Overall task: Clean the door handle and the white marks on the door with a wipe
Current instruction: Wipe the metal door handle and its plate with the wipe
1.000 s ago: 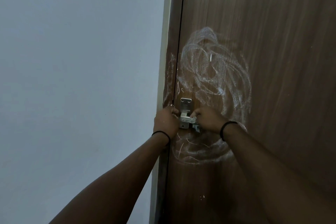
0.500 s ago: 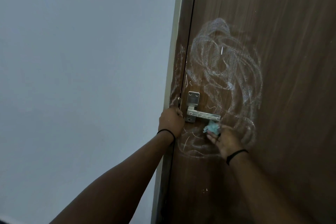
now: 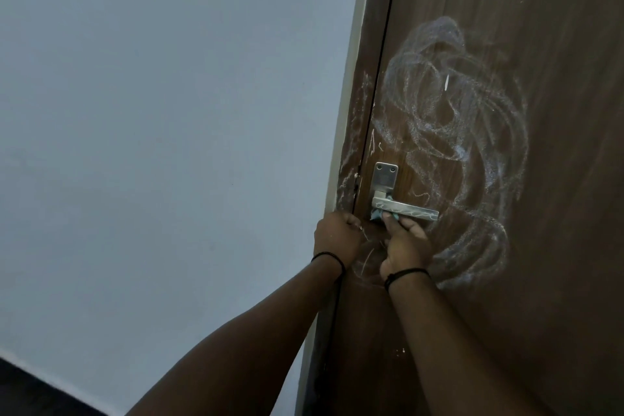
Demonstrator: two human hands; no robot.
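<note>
Head view: right hand [image 3: 403,241] pinches a wipe [image 3: 481,213] against the underside of the door handle [image 3: 405,210]; left hand [image 3: 337,236] grips the door [image 3: 557,111] edge, beside white marks [image 3: 456,132].

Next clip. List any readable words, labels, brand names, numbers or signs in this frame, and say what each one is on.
None can be read.
Silver metal door handle plate: no legible marking.
White chalky scribbles on the brown wooden door: only swirls, no letters.
Crumpled light blue wipe in the right hand: no print visible.

right hand [image 3: 403,248] pressing wipe [image 3: 481,213] under door handle [image 3: 405,212], chalky door [image 3: 557,111]
</note>
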